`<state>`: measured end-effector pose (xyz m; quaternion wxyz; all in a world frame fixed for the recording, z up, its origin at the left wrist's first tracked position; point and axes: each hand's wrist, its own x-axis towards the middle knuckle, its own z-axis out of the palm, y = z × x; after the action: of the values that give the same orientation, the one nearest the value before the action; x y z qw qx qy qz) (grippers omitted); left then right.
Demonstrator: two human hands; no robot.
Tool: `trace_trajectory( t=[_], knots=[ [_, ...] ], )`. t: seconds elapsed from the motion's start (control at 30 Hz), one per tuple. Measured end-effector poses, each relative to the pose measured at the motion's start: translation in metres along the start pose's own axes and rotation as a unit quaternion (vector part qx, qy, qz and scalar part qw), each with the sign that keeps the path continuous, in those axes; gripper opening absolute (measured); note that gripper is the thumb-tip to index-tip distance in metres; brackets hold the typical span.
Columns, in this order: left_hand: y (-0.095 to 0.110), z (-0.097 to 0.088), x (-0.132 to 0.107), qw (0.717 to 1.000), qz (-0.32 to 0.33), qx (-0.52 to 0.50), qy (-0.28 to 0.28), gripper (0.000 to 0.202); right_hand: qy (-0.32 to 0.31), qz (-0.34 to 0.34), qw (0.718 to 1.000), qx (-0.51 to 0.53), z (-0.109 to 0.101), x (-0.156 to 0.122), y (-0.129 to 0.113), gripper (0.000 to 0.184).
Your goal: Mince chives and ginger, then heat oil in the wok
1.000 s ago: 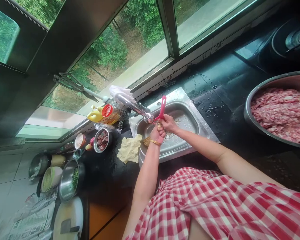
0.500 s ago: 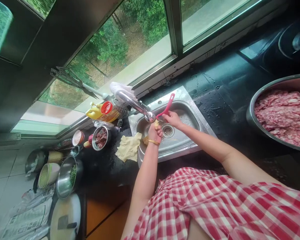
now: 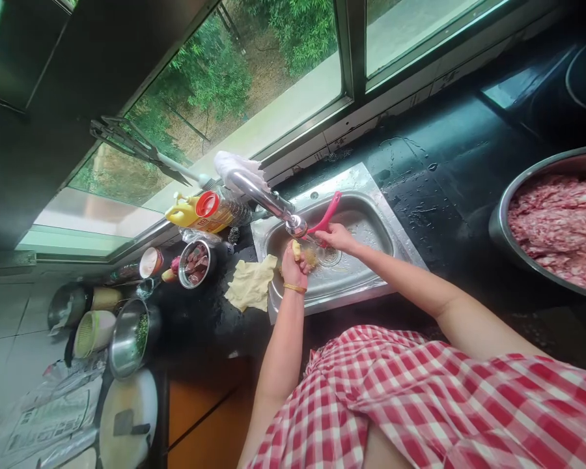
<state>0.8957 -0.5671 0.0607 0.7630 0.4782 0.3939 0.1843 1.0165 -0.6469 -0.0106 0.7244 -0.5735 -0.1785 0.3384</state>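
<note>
Over the sink [image 3: 371,277], my left hand [image 3: 293,268] is closed around a pale yellow piece of ginger [image 3: 296,249], whose end shows above the fingers. My right hand [image 3: 336,238] grips a red-pink peeler [image 3: 329,212]; its curved handle points up toward the window and its blade end is hard to make out. The chrome faucet [image 3: 297,225] hangs just above my left hand. Brownish bits [image 3: 311,256] are in the basin beside that hand, near the drain.
A beige cloth [image 3: 251,283] lies left of the sink. Beyond it stand a metal bowl of dark red chunks [image 3: 195,264], a yellow bottle [image 3: 190,213], a steel bowl with chopped greens [image 3: 127,339] and a cleaver [image 3: 127,423] on a round board [image 3: 112,391]. At right is a large basin of minced meat [image 3: 561,228].
My left hand has shifted slightly left and lower with the ginger, away from the peeler. My right hand still grips the peeler. The view has shifted a little.
</note>
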Motion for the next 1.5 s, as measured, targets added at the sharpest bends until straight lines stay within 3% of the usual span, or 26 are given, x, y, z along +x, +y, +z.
trace_trajectory(
  t=[0.2, 0.4, 0.5, 0.7, 0.8, 0.87, 0.97, 1.07, 1.13, 1.3, 1.4, 1.5],
  knots=[
    [-0.006, 0.000, 0.001, 1.000, -0.016, -0.005, -0.004, 0.046, 0.031, 0.062, 0.995, -0.076, -0.025, -0.002, 0.008, 0.014],
    [-0.009, 0.003, 0.003, 0.999, -0.034, -0.009, -0.008, 0.039, 0.014, 0.030, 0.993, -0.115, -0.018, -0.004, 0.012, 0.018],
    [-0.008, 0.004, 0.003, 0.999, -0.041, -0.020, -0.016, 0.035, 0.030, 0.052, 0.993, -0.101, -0.017, 0.001, 0.010, 0.019],
    [-0.007, 0.012, -0.003, 0.985, -0.104, -0.051, -0.126, 0.035, 0.093, 0.128, 0.987, -0.041, -0.054, 0.071, -0.021, 0.031],
    [-0.006, 0.020, -0.003, 0.979, -0.115, -0.056, -0.159, 0.037, 0.135, 0.155, 0.974, -0.097, -0.067, 0.093, -0.036, 0.035],
    [-0.005, 0.025, 0.000, 0.981, -0.103, -0.055, -0.154, 0.038, 0.153, 0.112, 0.966, -0.178, -0.063, 0.082, -0.035, 0.032],
    [-0.006, 0.029, 0.007, 0.991, -0.069, -0.023, -0.115, 0.039, 0.113, 0.012, 0.971, -0.210, -0.039, 0.035, -0.021, 0.020],
    [-0.010, 0.034, 0.012, 0.995, -0.048, 0.030, -0.078, 0.041, 0.037, -0.017, 0.994, -0.100, -0.013, -0.011, -0.005, 0.020],
    [-0.012, 0.037, 0.013, 0.995, -0.053, 0.054, -0.072, 0.043, 0.002, -0.007, 1.000, -0.015, -0.002, -0.026, 0.000, 0.023],
    [-0.012, 0.041, 0.013, 0.987, -0.072, 0.103, -0.100, 0.037, -0.029, 0.018, 0.992, 0.121, 0.000, -0.025, 0.000, 0.035],
    [-0.011, 0.037, 0.018, 0.979, 0.012, 0.192, -0.064, 0.027, -0.010, 0.014, 0.984, 0.178, 0.001, -0.023, -0.001, 0.038],
    [-0.011, 0.030, 0.021, 0.944, 0.149, 0.292, -0.046, 0.014, 0.006, 0.017, 0.976, 0.217, 0.005, -0.024, 0.000, 0.042]
  ],
)
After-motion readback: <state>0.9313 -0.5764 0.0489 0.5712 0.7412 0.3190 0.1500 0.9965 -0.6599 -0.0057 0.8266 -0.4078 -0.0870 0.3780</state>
